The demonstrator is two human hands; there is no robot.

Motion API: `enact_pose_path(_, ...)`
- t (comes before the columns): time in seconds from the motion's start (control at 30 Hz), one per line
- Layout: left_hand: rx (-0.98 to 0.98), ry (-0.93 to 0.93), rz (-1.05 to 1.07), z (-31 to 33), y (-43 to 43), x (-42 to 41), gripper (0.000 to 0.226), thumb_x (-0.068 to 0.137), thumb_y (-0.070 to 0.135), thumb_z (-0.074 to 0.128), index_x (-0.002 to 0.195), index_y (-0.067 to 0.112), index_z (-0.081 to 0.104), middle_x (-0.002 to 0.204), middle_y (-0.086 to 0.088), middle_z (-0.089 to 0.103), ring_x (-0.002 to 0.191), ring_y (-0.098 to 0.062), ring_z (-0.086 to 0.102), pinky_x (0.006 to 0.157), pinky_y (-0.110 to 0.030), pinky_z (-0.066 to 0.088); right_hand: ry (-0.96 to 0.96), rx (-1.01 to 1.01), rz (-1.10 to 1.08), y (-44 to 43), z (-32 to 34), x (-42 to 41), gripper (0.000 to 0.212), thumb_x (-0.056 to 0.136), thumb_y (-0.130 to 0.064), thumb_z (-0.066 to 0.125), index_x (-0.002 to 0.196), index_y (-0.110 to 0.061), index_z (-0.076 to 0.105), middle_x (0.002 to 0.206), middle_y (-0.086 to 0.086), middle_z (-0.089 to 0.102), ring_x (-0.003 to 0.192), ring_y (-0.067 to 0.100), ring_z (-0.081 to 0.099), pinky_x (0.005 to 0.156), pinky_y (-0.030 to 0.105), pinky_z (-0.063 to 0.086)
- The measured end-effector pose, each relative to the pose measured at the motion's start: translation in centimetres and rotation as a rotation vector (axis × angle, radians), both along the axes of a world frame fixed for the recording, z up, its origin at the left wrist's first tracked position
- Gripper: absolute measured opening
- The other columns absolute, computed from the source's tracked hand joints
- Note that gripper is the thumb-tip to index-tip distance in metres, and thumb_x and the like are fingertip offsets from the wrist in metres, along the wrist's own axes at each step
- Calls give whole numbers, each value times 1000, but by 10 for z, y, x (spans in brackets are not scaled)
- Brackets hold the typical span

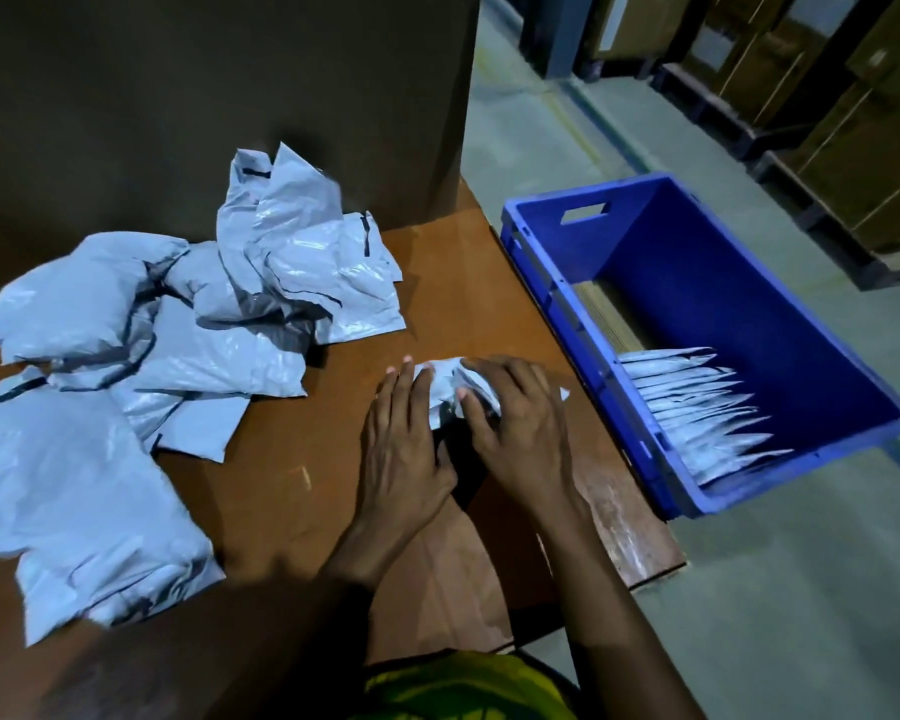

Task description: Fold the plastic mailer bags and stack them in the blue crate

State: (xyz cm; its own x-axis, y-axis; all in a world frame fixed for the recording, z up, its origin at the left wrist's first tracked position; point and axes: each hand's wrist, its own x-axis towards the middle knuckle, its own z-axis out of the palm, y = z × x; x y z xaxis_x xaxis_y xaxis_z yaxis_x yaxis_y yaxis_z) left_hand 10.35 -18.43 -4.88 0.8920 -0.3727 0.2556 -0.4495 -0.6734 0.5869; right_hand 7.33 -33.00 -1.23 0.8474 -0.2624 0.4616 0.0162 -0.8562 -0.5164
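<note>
"What's going on at the tabletop (292, 485)?"

"Both hands are down on one small grey bag (440, 381), near the right edge. The left hand (406, 449) lies flat, fingers (404, 379) straight. The right hand (520, 433) presses beside it, covering most of the plastic."

"And that grey heap?"

"Loose, crumpled bags (178, 330), spread over the left side and back against a tall brown board (230, 96)."

"The blue crate (697, 283)?"

"Just beside the tabletop on the right. A row of folded bags (707, 413) stands on edge at its near end. Stacked cardboard boxes (853, 148) sit well beyond it, across the grey floor (775, 589)."
</note>
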Motion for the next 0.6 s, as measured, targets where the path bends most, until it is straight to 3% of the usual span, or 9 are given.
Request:
enact_pose_path(0.1,-23,11,-16,-12,16,9,72,87,11,34,160,13,35,168,-3,30,158,-21,20,122,-48,34,68,-16,71,-2,-18,-4,36,97,-29,71,131,-21,68,133,-1,64,125,21,57,105,41,44)
enact_pose_path(0.23,0,-47,-12,-20,51,26,94,64,-27,47,150,12,52,158,-4,48,153,-26,33,104,-51,53,195,-62,131,-14,-36,-15,47,93,-19,72,139,-27,64,147,-6,59,141,17,49,122,42,28)
enact_pose_path(0.33,-6,-35,13,-8,69,22,79,70,-14,46,142,13,60,155,-2,53,153,-26,33,106,-50,52,203,-56,131,-13,-32,-21,42,101,-32,65,142,-25,63,153,-7,55,150,13,40,127,43,18)
enact_pose_path(0.47,-71,-84,-82,19,49,17,57,92,13,34,144,9,57,157,-4,49,156,-23,28,124,-43,32,142,-48,28,5,-15,-15,42,105,-27,51,145,-16,60,156,1,52,151,20,39,127,47,23)
enact_pose_path(0.6,75,-99,-195,17,1,36,52,107,23,33,155,5,43,165,-9,36,159,-24,19,129,-45,18,251,-62,-88,15,-19,-2,48,106,-29,40,146,-9,57,158,11,49,153,29,36,126,50,25)
